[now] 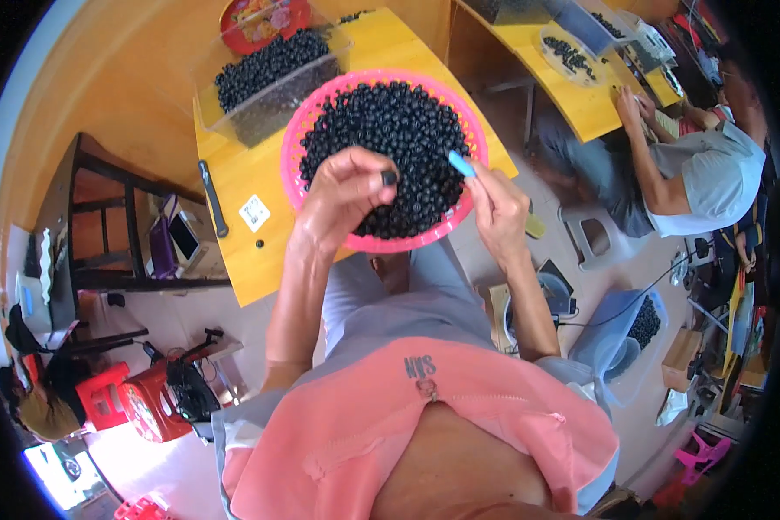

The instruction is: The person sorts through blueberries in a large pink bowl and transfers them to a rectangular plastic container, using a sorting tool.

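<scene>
A pink perforated plastic basket point(481, 143) full of small round black beads point(399, 121) sits at the front edge of a yellow table. My left hand point(342, 191) is closed above the basket's left side, pinching one black bead point(388, 178) between thumb and fingertips. Over the right rim, my right hand point(500, 208) is closed round a short light-blue stick-like tool point(461, 163). Its blue end points up and left, apart from the held bead; the rest of it is hidden in my fingers.
Behind the basket, a clear bin point(273, 121) holds more black beads, beside a red patterned tray point(243, 39). A dark-handled tool point(211, 199) and a white card point(254, 212) lie on the table's left. A co-worker point(702, 178) sits at another yellow table point(581, 117) on the right.
</scene>
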Motion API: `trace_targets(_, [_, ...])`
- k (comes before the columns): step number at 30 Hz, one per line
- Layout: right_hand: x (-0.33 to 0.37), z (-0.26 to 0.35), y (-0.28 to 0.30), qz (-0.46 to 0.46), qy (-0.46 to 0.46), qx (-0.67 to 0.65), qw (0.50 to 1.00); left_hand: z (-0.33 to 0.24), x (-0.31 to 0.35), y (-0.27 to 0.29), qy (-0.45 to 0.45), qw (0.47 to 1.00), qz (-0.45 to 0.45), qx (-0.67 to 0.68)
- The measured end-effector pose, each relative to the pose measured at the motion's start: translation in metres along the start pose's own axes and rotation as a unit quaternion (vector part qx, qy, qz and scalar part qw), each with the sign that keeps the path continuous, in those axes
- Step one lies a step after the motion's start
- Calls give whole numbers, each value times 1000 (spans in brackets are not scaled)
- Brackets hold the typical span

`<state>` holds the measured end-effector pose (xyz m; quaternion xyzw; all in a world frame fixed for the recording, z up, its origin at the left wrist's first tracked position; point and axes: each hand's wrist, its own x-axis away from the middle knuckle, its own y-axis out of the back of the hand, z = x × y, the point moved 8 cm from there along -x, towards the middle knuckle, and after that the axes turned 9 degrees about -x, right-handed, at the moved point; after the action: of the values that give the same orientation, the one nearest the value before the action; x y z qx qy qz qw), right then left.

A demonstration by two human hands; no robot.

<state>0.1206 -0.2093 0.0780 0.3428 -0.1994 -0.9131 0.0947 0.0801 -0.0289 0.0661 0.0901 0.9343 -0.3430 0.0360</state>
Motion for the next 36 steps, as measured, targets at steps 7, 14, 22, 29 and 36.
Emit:
trace_targets(7, [4,-10,-14,7,-14,-1,1000,9,-2,20,7,999,-49,-2])
trace_targets(14, [9,-9,-21,-14,-6,115,993,-50,-29,109,-24,962,-218,-163])
trace_targets(22, [10,-17,-20,-25,-32,98,994,-166,-88,155,-164,898,-296,-282])
trace_targets(29, [15,-45,-9,-87,-122,-84,985,-36,-118,76,8,889,-94,-448])
trace_targets(36, [14,-45,-10,-84,-156,-115,977,59,-129,43,-51,682,-7,-730])
